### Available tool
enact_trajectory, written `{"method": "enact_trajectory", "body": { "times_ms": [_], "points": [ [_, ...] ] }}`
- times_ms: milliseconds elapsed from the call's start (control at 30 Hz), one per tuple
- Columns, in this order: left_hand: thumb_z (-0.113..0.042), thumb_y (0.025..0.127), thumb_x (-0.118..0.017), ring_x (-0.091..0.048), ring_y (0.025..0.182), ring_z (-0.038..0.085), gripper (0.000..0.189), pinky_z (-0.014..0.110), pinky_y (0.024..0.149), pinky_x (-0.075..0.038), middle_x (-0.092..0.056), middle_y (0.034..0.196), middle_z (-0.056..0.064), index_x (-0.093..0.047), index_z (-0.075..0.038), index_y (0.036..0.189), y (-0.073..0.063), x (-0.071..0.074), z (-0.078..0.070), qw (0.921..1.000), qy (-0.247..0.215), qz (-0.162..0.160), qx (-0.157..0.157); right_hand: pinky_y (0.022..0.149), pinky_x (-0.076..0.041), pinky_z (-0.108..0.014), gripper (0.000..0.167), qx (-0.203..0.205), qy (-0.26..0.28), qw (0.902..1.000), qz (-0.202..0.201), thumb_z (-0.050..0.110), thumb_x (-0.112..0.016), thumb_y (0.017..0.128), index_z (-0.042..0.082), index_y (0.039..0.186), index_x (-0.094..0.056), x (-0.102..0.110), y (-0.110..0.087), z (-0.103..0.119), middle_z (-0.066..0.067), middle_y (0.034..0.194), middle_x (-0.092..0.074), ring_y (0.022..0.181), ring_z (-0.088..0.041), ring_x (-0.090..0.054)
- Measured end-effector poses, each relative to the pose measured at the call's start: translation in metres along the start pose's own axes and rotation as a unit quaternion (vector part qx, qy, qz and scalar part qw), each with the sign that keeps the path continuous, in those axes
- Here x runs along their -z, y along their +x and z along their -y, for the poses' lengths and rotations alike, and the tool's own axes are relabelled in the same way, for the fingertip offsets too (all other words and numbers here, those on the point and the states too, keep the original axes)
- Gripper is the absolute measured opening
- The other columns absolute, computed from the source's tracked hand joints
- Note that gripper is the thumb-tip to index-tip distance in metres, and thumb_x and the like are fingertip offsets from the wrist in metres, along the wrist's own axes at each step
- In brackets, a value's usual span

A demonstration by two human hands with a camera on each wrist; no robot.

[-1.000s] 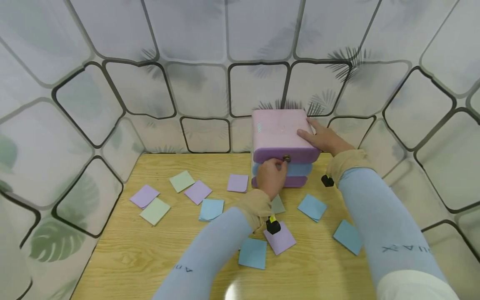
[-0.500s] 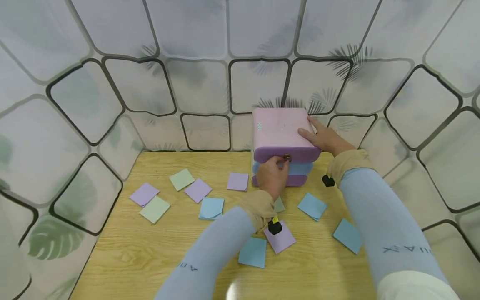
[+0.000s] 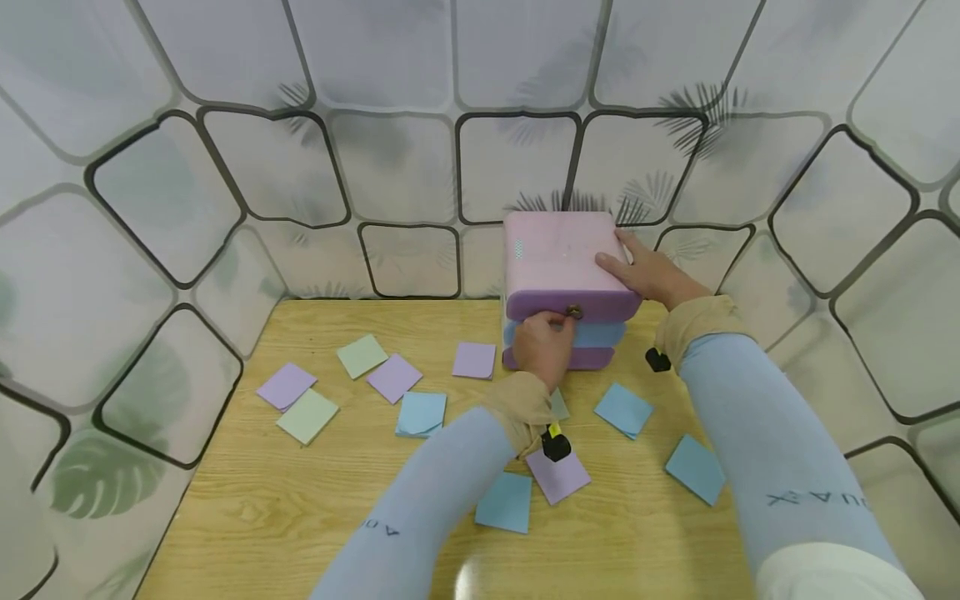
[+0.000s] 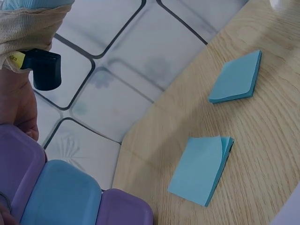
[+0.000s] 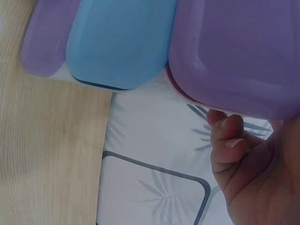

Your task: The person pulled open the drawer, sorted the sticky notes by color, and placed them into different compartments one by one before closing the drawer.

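A small plastic drawer unit (image 3: 562,250) with a pink top stands near the back wall. Its top drawer front (image 3: 540,304) is purple, the middle one (image 4: 61,197) blue and the lowest one (image 4: 124,208) purple. My left hand (image 3: 543,346) is at the top drawer, thumb and index finger pinching a small brass-coloured knob (image 3: 573,312). With my right hand (image 3: 654,273) I hold the unit's right side, thumb on the pink top. In the right wrist view, curled fingers (image 5: 227,140) show against its side. All three drawers look closed.
Sticky note pads lie spread over the wooden table (image 3: 247,517): several blue ones, such as one pad (image 3: 624,410) right of my left wrist, purple ones (image 3: 474,360) and pale green ones (image 3: 308,417). A patterned wall (image 3: 405,167) encloses the back and sides.
The head view has tilted slightly downward. Both hands keep their places on the drawer unit, and the left forearm has shifted a little to the right. The note pads lie as before.
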State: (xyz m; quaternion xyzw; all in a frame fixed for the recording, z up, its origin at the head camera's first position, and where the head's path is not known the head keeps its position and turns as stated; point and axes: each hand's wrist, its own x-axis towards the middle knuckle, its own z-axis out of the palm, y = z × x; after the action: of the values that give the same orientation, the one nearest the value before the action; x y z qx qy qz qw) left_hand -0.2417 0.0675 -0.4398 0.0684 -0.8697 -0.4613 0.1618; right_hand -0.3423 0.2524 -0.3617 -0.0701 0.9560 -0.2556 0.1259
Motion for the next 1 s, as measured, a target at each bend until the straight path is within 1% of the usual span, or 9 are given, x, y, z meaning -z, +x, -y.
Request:
{"method": "enact_trajectory", "body": {
  "times_ms": [167, 300, 467, 567, 667, 767, 900, 1000],
  "points": [
    [-0.035, 0.084, -0.070, -0.062, 0.058, 0.013, 0.016, 0.028, 0.048, -0.044, -0.069, 0.068, -0.009, -0.075, -0.024, 0.074, -0.002, -0.005, -0.003, 0.9990, 0.018, -0.038, 0.019, 0.106, -0.022, -0.063, 0.096, -0.005, -0.001, 1.0000, -0.001, 0.076, -0.034, 0.087, 0.023, 0.155, 0.008, -0.001, 0.001, -0.002, -0.030, 0.153, -0.017, 0.135, -0.052, -0.023],
    [-0.033, 0.081, -0.071, -0.064, 0.060, 0.016, 0.013, 0.030, 0.048, -0.045, -0.069, 0.068, -0.007, -0.076, -0.023, 0.075, -0.003, -0.011, -0.003, 0.9974, 0.018, -0.065, 0.025, 0.106, -0.022, -0.063, 0.097, -0.006, -0.004, 1.0000, -0.001, 0.077, -0.034, 0.086, 0.024, 0.154, 0.009, -0.001, 0.001, -0.003, -0.030, 0.153, -0.016, 0.136, -0.052, -0.022],
    [-0.027, 0.078, -0.073, -0.064, 0.058, 0.017, 0.010, 0.031, 0.049, -0.046, -0.069, 0.066, -0.003, -0.075, -0.019, 0.073, -0.003, -0.015, -0.002, 0.9959, -0.011, -0.088, 0.019, 0.107, -0.021, -0.063, 0.095, 0.000, -0.003, 1.0000, -0.004, 0.075, -0.034, 0.088, 0.023, 0.155, 0.009, -0.001, 0.001, -0.002, -0.030, 0.153, -0.017, 0.136, -0.052, -0.022],
    [-0.024, 0.076, -0.073, -0.061, 0.053, 0.014, 0.009, 0.029, 0.047, -0.044, -0.067, 0.061, -0.005, -0.072, -0.019, 0.069, -0.003, -0.017, 0.000, 0.9947, -0.031, -0.096, 0.019, 0.107, -0.020, -0.063, 0.095, 0.004, -0.003, 1.0000, -0.007, 0.075, -0.034, 0.088, 0.023, 0.155, 0.008, -0.002, 0.002, -0.002, -0.030, 0.153, -0.017, 0.135, -0.053, -0.022],
    [-0.022, 0.074, -0.073, -0.058, 0.050, 0.010, 0.009, 0.027, 0.046, -0.042, -0.064, 0.057, -0.007, -0.070, -0.018, 0.066, -0.003, -0.017, 0.000, 0.9938, -0.045, -0.099, 0.021, 0.107, -0.020, -0.063, 0.095, 0.005, -0.004, 0.9999, -0.008, 0.076, -0.034, 0.087, 0.024, 0.155, 0.008, -0.002, 0.004, -0.003, -0.029, 0.153, -0.017, 0.135, -0.052, -0.022],
    [-0.021, 0.074, -0.073, -0.055, 0.048, 0.007, 0.009, 0.025, 0.046, -0.040, -0.062, 0.055, -0.009, -0.070, -0.019, 0.066, -0.003, -0.016, 0.000, 0.9937, -0.057, -0.092, 0.027, 0.107, -0.020, -0.063, 0.096, 0.004, -0.001, 1.0000, -0.007, 0.077, -0.034, 0.086, 0.025, 0.154, 0.009, -0.003, 0.005, -0.005, -0.029, 0.153, -0.017, 0.135, -0.052, -0.023],
    [-0.019, 0.075, -0.072, -0.050, 0.047, 0.005, 0.007, 0.023, 0.046, -0.039, -0.059, 0.055, -0.009, -0.069, -0.018, 0.068, -0.004, -0.014, 0.000, 0.9936, -0.084, -0.064, 0.038, 0.107, -0.020, -0.063, 0.096, 0.003, 0.003, 1.0000, -0.005, 0.078, -0.034, 0.086, 0.026, 0.154, 0.010, -0.003, 0.005, -0.006, -0.029, 0.153, -0.017, 0.135, -0.053, -0.022],
    [-0.019, 0.077, -0.071, -0.048, 0.046, 0.004, 0.007, 0.023, 0.045, -0.038, -0.057, 0.055, -0.009, -0.070, -0.017, 0.071, -0.005, -0.014, 0.001, 0.9941, -0.088, -0.049, 0.038, 0.107, -0.019, -0.063, 0.096, 0.003, 0.001, 1.0000, -0.004, 0.077, -0.034, 0.086, 0.027, 0.154, 0.011, -0.003, 0.005, -0.006, -0.029, 0.154, -0.016, 0.136, -0.053, -0.022]
  ]
}}
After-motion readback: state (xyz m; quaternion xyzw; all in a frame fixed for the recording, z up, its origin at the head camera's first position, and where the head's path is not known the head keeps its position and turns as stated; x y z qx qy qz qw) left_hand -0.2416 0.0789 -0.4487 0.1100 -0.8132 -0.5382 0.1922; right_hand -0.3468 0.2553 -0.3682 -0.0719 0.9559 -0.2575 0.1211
